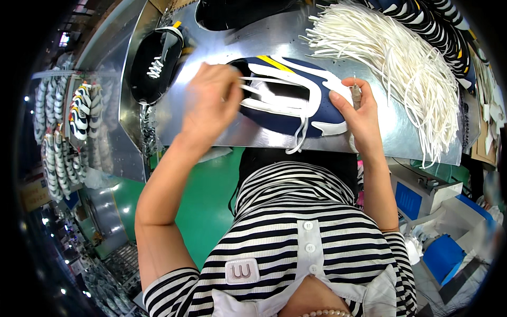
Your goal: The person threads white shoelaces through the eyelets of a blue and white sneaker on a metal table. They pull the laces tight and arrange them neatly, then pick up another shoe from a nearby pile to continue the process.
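A navy shoe upper with white trim and a yellow strip lies on the metal table, its toe to the right. A white shoelace stretches from its throat to my left hand, which is closed on it and smeared by motion. Another lace end hangs over the upper's near edge. At the toe my right hand grips the upper, thumb on top. A small tool with a clear handle and thin metal tip is tucked in the same hand's fingers.
A large bundle of white laces lies at the right, beside stacked shoe uppers. A black upper with white lacing sits in the metal tray at the left. Another dark piece lies at the far edge. Uppers hang on a rack.
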The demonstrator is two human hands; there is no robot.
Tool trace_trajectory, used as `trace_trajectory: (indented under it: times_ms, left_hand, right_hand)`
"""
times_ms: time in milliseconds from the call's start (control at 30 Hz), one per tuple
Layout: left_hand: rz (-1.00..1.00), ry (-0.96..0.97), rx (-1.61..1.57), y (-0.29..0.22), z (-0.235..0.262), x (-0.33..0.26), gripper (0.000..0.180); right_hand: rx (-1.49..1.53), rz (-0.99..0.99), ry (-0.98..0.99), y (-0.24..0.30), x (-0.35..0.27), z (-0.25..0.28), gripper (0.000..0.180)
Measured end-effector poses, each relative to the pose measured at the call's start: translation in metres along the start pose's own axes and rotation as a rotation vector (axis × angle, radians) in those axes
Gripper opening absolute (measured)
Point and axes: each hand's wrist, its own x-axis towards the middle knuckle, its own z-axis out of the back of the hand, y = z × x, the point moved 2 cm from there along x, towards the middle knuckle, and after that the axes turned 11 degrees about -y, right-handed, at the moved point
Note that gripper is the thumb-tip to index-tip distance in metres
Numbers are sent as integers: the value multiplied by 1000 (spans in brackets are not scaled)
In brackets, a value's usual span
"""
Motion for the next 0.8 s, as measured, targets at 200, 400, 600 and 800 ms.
trace_trajectory:
  times_ms: [200, 400, 600, 800]
  left_hand:
    - [252, -159, 869, 167, 143, -78, 8]
    - [174, 159, -527, -6, 51, 2, 3]
    - [448, 38, -842, -39, -2, 28, 4]
    - [270, 156, -664, -51, -49, 11, 4]
  right_hand:
    - [103, -108, 65, 13, 4, 33, 37]
    - [-768, 461, 23, 5, 14, 25, 52]
    - [-890, 645, -154, 13, 22, 31, 48]
    - [-862, 662, -367, 23, 15, 25, 44]
